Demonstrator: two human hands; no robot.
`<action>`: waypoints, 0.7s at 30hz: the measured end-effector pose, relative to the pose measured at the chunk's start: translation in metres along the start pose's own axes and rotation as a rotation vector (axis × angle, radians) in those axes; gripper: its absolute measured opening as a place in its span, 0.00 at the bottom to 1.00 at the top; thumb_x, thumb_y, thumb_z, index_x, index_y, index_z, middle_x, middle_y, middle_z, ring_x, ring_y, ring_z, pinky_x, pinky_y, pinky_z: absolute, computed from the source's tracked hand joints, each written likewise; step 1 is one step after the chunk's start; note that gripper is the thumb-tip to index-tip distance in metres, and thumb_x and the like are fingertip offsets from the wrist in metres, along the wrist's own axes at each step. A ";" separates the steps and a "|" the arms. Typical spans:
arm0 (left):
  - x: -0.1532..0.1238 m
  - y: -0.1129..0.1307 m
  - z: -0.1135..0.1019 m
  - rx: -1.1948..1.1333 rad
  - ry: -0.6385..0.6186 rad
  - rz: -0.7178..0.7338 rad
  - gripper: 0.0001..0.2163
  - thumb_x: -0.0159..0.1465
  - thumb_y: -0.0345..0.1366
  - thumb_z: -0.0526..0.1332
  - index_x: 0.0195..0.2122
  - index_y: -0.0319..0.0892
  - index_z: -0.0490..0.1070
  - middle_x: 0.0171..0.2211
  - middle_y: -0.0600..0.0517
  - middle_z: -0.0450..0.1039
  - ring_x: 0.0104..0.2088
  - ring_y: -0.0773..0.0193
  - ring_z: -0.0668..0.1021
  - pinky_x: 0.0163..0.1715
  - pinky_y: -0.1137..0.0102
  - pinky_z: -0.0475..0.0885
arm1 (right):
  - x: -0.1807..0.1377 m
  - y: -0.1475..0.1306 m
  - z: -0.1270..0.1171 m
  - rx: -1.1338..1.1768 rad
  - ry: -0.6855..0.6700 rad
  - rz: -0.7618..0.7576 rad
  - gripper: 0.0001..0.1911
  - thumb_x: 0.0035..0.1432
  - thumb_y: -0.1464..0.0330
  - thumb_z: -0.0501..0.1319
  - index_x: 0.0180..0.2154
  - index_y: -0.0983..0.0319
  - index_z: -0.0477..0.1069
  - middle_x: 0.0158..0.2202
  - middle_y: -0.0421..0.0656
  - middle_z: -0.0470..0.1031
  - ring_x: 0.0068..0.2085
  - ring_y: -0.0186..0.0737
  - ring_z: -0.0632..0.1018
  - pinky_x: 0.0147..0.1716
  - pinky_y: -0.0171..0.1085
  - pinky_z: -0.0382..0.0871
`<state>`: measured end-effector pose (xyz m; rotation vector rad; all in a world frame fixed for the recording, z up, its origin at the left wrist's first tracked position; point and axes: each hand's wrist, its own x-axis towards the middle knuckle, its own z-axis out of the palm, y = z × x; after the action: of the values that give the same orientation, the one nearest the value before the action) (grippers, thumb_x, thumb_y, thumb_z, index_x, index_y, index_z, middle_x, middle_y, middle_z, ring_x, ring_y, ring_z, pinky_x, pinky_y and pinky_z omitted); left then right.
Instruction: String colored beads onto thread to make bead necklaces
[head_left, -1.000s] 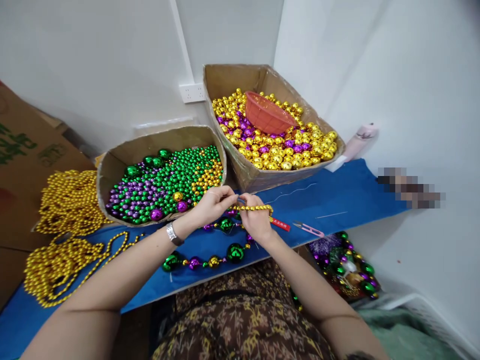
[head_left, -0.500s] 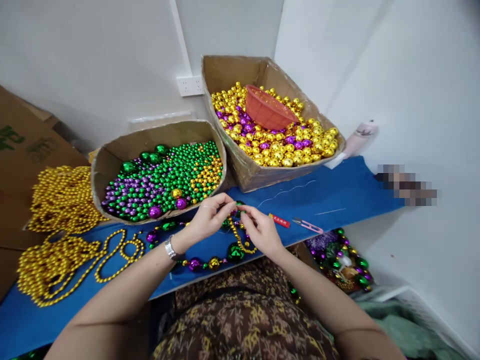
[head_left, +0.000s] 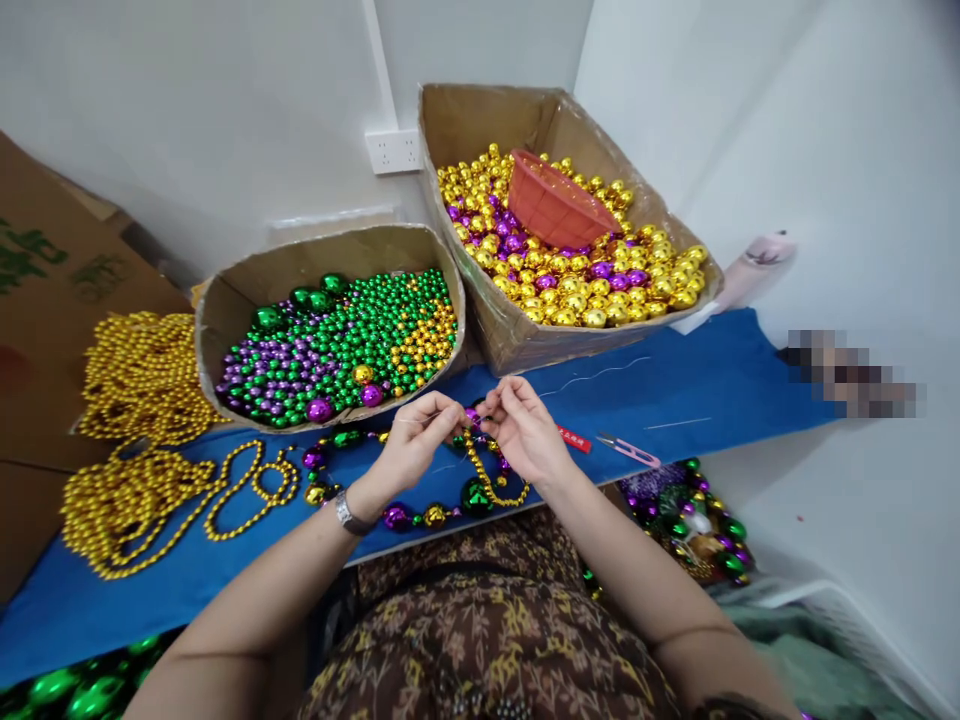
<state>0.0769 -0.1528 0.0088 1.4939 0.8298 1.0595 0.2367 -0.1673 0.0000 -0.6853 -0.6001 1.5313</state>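
Note:
My left hand point(head_left: 416, 445), with a metal watch on its wrist, pinches a thin pale thread above the blue cloth. Close beside it, my right hand point(head_left: 527, 435) is closed with thumb and forefinger together, also at the thread. A purple bead point(head_left: 473, 418) shows between the two hands. Below them hangs a short gold bead strand point(head_left: 484, 478), curving over the cloth. A necklace of mixed purple, green and gold beads lies in a loop under my hands, with a big green bead point(head_left: 476, 496) near the front edge.
Behind stand a carton of small beads point(head_left: 330, 240) and a carton of gold and purple balls point(head_left: 517, 345) holding a red basket point(head_left: 559, 205). Gold bead strands point(head_left: 135, 520) lie left. Pink thread snips point(head_left: 628, 450) and a red label point(head_left: 576, 440) lie right on the blue cloth point(head_left: 675, 370).
My hands have moved slightly apart, and my right hand has turned with its fingers pointing up. A purple bead now shows between them. The whole view has shifted a little.

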 end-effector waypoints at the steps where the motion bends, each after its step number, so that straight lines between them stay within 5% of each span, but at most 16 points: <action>1: 0.000 -0.003 -0.001 -0.075 0.008 -0.035 0.12 0.63 0.43 0.61 0.29 0.39 0.70 0.27 0.52 0.71 0.26 0.69 0.70 0.26 0.73 0.65 | 0.002 0.002 -0.002 -0.005 -0.009 -0.004 0.17 0.48 0.59 0.71 0.32 0.58 0.66 0.25 0.32 0.68 0.28 0.28 0.71 0.25 0.27 0.65; 5: 0.001 -0.015 -0.004 -0.254 0.046 -0.160 0.15 0.60 0.44 0.65 0.25 0.38 0.68 0.23 0.53 0.69 0.24 0.71 0.69 0.24 0.75 0.63 | 0.007 0.014 -0.010 -0.140 0.023 -0.054 0.17 0.50 0.57 0.69 0.30 0.59 0.65 0.21 0.32 0.65 0.22 0.26 0.67 0.19 0.26 0.57; 9: 0.006 -0.016 -0.008 -0.294 0.045 -0.291 0.13 0.59 0.44 0.66 0.32 0.38 0.73 0.30 0.51 0.74 0.25 0.71 0.72 0.25 0.76 0.65 | 0.010 0.021 -0.018 -0.292 0.016 -0.091 0.16 0.52 0.55 0.68 0.32 0.59 0.68 0.23 0.34 0.69 0.24 0.28 0.71 0.22 0.28 0.62; 14: 0.008 -0.009 -0.012 -0.148 0.014 -0.184 0.10 0.59 0.40 0.67 0.36 0.38 0.76 0.33 0.49 0.77 0.24 0.73 0.71 0.25 0.76 0.68 | 0.016 0.014 -0.021 -0.475 -0.090 -0.146 0.15 0.56 0.55 0.64 0.34 0.59 0.69 0.42 0.42 0.76 0.24 0.26 0.73 0.24 0.29 0.66; 17: 0.008 -0.010 -0.015 -0.128 -0.017 -0.148 0.09 0.59 0.39 0.66 0.37 0.38 0.77 0.32 0.50 0.77 0.24 0.72 0.72 0.25 0.76 0.69 | 0.020 0.007 -0.019 -0.539 -0.224 -0.146 0.14 0.58 0.56 0.62 0.33 0.60 0.68 0.61 0.46 0.64 0.25 0.24 0.74 0.24 0.31 0.68; 19: 0.008 -0.011 -0.018 -0.128 -0.034 -0.123 0.09 0.60 0.38 0.66 0.37 0.38 0.77 0.32 0.50 0.77 0.24 0.72 0.72 0.25 0.75 0.69 | 0.024 0.005 -0.017 -0.550 -0.320 -0.110 0.15 0.59 0.56 0.61 0.33 0.60 0.66 0.62 0.46 0.63 0.26 0.26 0.75 0.25 0.31 0.69; 21: 0.008 -0.012 -0.020 -0.132 -0.037 -0.100 0.09 0.59 0.38 0.67 0.38 0.38 0.77 0.32 0.49 0.77 0.24 0.72 0.72 0.25 0.75 0.70 | 0.027 0.005 -0.016 -0.542 -0.393 -0.053 0.16 0.60 0.54 0.60 0.34 0.60 0.65 0.53 0.46 0.72 0.27 0.28 0.75 0.25 0.31 0.70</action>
<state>0.0615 -0.1360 -0.0014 1.3439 0.7849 0.9902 0.2445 -0.1413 -0.0165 -0.7655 -1.3507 1.4700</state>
